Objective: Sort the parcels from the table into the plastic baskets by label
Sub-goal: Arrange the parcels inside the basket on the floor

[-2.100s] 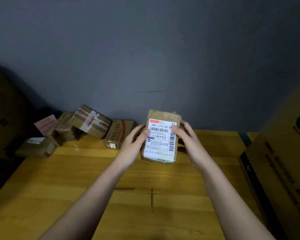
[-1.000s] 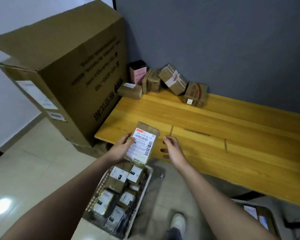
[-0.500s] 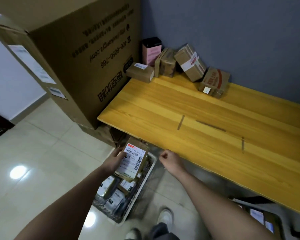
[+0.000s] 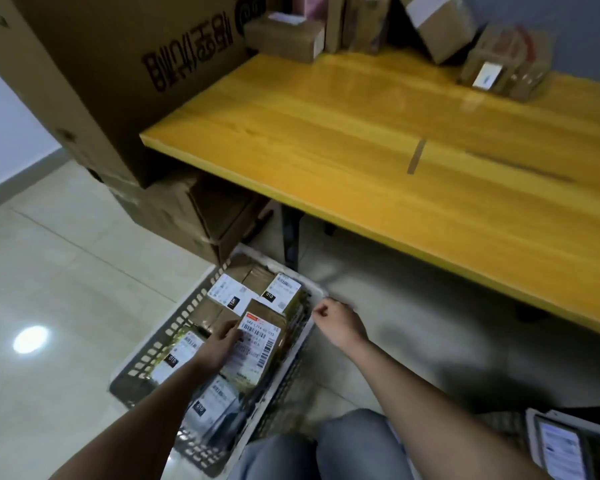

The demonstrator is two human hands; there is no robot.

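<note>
My left hand (image 4: pixel 220 346) holds a brown parcel (image 4: pixel 262 344) with a white barcode label by its left edge, low inside the grey plastic basket (image 4: pixel 168 332) on the floor. It lies tilted on several other labelled parcels (image 4: pixel 253 289) in that basket. To the right of the basket rim my right hand (image 4: pixel 340 323) hangs above the floor, fingers curled, holding nothing. Several more parcels (image 4: pixel 499 64) sit at the far edge of the wooden table (image 4: pixel 378 126).
A large cardboard box (image 4: pixel 118 64) stands left of the table on a smaller box (image 4: pixel 187 216). A black table leg (image 4: pixel 291 237) stands just behind the basket. A second basket (image 4: pixel 575 445) with labelled parcels shows at the bottom right. My knees (image 4: pixel 326 448) are at the bottom.
I turned from the table down to the floor. My right hand let go of the parcel, and my left hand carried it down into the basket.
</note>
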